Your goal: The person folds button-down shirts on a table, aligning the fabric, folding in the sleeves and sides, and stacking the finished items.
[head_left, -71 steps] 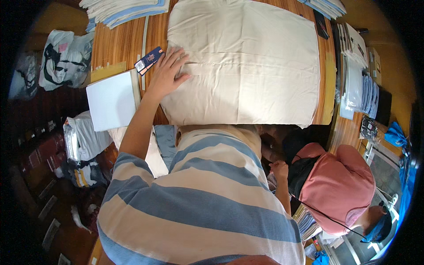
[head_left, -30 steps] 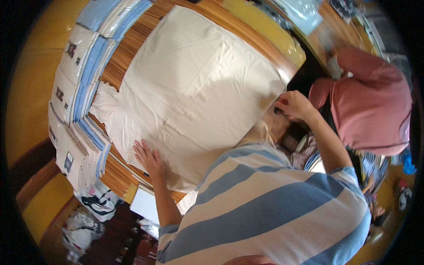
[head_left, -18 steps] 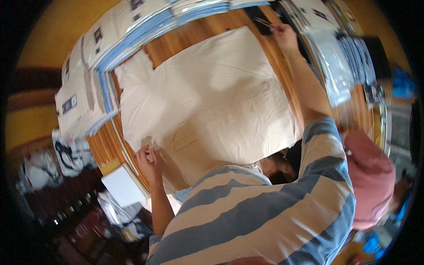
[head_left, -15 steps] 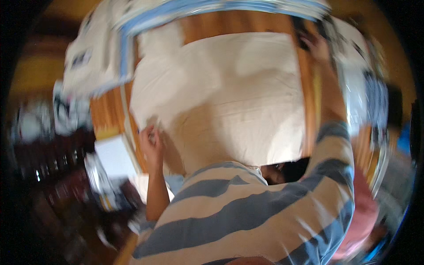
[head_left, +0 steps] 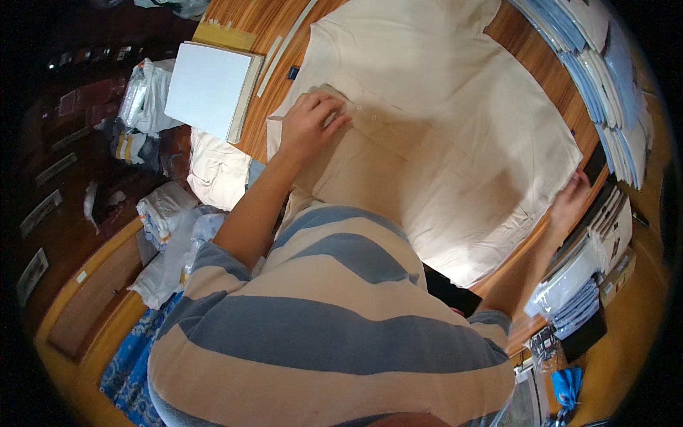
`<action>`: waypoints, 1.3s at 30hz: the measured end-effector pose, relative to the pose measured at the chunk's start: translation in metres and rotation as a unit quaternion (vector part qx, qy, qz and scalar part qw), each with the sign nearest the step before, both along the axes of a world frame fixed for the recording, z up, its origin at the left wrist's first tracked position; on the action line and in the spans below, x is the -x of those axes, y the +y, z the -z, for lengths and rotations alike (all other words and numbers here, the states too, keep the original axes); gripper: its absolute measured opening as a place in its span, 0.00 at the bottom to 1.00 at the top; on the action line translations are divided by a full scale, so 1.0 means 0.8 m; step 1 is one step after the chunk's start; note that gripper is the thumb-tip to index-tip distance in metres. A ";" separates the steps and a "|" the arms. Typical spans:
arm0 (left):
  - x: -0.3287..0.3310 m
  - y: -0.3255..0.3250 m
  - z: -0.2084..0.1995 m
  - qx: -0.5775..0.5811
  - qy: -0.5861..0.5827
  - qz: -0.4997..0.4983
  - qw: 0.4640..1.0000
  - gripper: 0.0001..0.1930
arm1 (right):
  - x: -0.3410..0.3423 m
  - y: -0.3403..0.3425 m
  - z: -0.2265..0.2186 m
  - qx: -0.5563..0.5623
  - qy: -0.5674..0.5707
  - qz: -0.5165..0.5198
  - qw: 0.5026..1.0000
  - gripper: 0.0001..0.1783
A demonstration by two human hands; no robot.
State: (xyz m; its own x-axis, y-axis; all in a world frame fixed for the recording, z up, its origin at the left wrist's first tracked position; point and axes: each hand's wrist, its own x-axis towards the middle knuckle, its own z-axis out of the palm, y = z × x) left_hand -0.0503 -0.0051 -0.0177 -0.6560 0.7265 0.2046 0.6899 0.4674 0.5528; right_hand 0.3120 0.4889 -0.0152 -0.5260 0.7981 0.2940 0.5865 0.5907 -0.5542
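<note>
A cream buttoned shirt [head_left: 455, 135] lies spread flat across the wooden table, lightly creased. My left hand [head_left: 309, 128] rests over its left part, close to a greyish patch and a few small buttons. The fingers of that hand are half bent with the thumb apart, and I see nothing held in them. At the shirt's right edge, my right hand [head_left: 571, 199] has its fingers closed on the cloth; part of them is hidden by the edge.
A white pad or stack of sheets [head_left: 206, 92] lies left on the wooden table [head_left: 530, 35]. Folded blue and white garments [head_left: 569, 50] are stacked at the far right, with bagged clothes [head_left: 569, 285] below. Plastic-wrapped bundles [head_left: 167, 206] sit left, beside a wooden chair [head_left: 85, 292].
The view has turned and sharpened. My right hand has gone from a dark thing at the far right to the shirt's right edge. My left hand now lies over the shirt.
</note>
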 end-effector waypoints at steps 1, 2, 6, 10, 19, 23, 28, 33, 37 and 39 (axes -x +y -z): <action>0.003 -0.001 0.003 0.007 0.016 0.014 1.000 0.12 | 0.019 -0.043 -0.003 0.027 -0.023 0.014 0.999 0.21; 0.003 -0.002 0.005 0.003 0.013 0.004 1.000 0.11 | 0.057 -0.101 -0.018 0.082 -0.024 0.011 0.996 0.22; 0.009 0.005 0.003 0.000 -0.027 -0.006 1.000 0.07 | 0.153 -0.257 -0.032 0.203 -0.013 -0.095 0.974 0.19; 0.016 0.008 -0.009 -0.030 -0.177 -0.052 0.982 0.07 | 0.217 -0.345 -0.039 0.258 -0.039 -0.196 0.945 0.18; 0.035 0.001 -0.008 -0.030 -0.180 -0.032 0.983 0.07 | 0.291 -0.408 -0.028 0.162 -0.189 -0.265 0.932 0.19; 0.028 0.004 -0.014 -0.052 -0.227 -0.041 0.972 0.08 | 0.309 -0.424 -0.021 0.156 -0.224 -0.284 0.919 0.20; 0.012 0.003 -0.024 -0.041 -0.230 -0.022 0.972 0.07 | 0.316 -0.432 -0.008 0.128 -0.208 -0.287 0.926 0.19; -0.006 -0.001 -0.015 -0.060 -0.228 -0.026 0.972 0.06 | 0.317 -0.434 -0.002 0.107 -0.176 -0.279 0.938 0.18; -0.012 -0.003 -0.008 -0.072 -0.222 -0.026 0.972 0.05 | 0.317 -0.435 0.002 0.113 -0.185 -0.277 0.936 0.18; -0.016 -0.002 -0.009 -0.079 -0.234 -0.032 0.969 0.05 | 0.317 -0.435 0.005 0.113 -0.179 -0.270 0.939 0.19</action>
